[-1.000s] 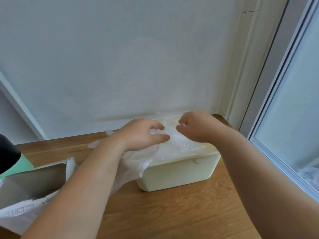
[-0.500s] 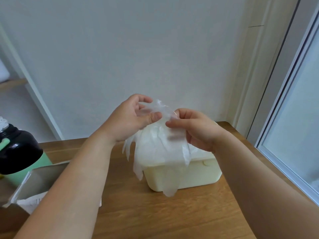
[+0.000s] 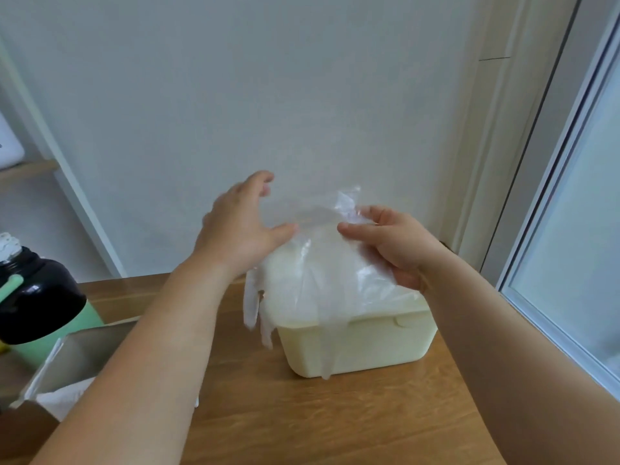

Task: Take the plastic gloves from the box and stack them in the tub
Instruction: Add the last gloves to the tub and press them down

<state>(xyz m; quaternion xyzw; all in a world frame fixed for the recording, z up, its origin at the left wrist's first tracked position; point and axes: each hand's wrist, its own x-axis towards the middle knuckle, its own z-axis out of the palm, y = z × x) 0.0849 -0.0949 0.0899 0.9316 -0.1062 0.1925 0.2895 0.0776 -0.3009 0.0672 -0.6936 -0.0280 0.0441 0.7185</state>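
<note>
Your right hand (image 3: 385,243) is pinching the upper right corner of a clear plastic glove (image 3: 318,270): the grip is narrow, thumb on the near face and fingers curled behind the film, which is bunching up above your thumb. Your left hand (image 3: 241,226) is holding nothing. Its grip is standing wide, fingers spread and lightly curved, with the thumb tip lying at the glove's upper left edge. Whether the thumb is actually touching the film cannot be told.

The glove is hanging in the air from your right hand, directly above and in front of the tub (image 3: 365,347). Its finger strips are dangling at the left, just beside the tub's near left corner, and one strip is trailing down across the tub's front wall. Whether this is one glove or several layers is not clear.

The cream tub is sitting on the wooden desk (image 3: 302,417), close to the white wall. The box (image 3: 87,357) is lying open at the desk's left, well apart from the tub, with white film showing inside. A black-capped green bottle (image 3: 37,297) is standing behind the box.
</note>
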